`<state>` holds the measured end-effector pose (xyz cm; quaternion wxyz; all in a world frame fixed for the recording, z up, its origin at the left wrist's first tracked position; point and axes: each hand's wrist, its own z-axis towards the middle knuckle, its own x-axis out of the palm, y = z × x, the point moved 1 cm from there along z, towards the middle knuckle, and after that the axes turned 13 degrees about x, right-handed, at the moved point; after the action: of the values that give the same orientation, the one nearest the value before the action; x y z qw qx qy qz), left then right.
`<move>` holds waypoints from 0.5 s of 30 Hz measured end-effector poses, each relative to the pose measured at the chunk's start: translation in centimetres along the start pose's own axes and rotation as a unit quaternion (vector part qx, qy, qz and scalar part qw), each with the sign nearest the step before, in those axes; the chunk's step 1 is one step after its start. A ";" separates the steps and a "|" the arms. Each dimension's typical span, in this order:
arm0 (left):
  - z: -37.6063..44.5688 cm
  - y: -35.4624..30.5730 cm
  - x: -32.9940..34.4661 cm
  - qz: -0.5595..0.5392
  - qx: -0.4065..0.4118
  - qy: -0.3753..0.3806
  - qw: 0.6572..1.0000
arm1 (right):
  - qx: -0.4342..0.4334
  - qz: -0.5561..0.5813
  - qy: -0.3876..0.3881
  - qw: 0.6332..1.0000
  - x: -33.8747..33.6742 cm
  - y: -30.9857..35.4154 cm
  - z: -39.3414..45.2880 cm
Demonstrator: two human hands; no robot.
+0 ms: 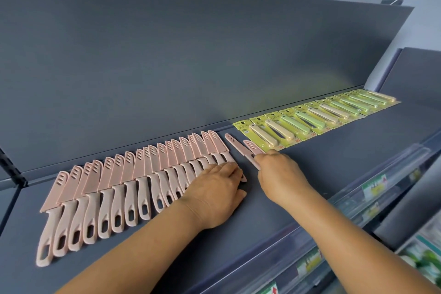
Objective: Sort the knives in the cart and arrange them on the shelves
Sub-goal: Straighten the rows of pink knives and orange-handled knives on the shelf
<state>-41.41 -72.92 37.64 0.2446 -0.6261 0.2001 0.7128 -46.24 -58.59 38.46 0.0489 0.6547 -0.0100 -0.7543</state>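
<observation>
Grey-blue shelf board (310, 174) carries everything I can see, and I read its layout as sorting by kind: pink to the left half, yellow-green to the right, both rows hugging the back edge so the front strip stays free for working.

Largest group is the row of pink sheathed knives (119, 186), fanned side by side with blades toward the back edge and handles toward the front edge, each overlapping its neighbour, likely to save room and keep the line even. Next, the row of carded knives (310, 119) on yellow-green backing runs along the back edge toward the right end, also shingled.

Between the two rows lie two loose pink knives (238, 147), just beside the first card and a little apart from the pink fan.

My left hand (219, 188) lies flat, fingers straight and together, pressing on the handles at the right end of the pink row; I judge it is steadying or nudging them square. My right hand (279, 169) is curled round the handles of the two loose knives, whose sheathed blades stick out beyond the knuckles toward the back edge. The handles are mostly hidden inside that grip.
</observation>
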 end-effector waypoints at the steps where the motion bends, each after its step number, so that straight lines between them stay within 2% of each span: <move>1: 0.0 0.0 0.0 0.002 -0.001 0.002 1.000 | 0.006 0.004 -0.007 1.000 -0.1 0.2 0.2; 4: 0.0 0.0 0.0 0.003 -0.003 0.003 1.000 | 0.038 0.094 -0.004 0.995 -0.3 0.6 1.2; 8: 0.0 0.0 0.1 0.006 -0.009 0.005 1.000 | 0.089 0.312 0.082 0.942 -0.5 1.6 2.1; 15: 0.0 0.1 0.2 0.011 -0.016 0.014 1.000 | 0.145 0.445 0.119 0.876 0.1 2.4 3.2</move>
<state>-41.52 -72.97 37.44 0.2242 -0.6373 0.1989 0.7099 -49.30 -61.16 39.03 0.2848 0.6657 -0.4032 -0.5596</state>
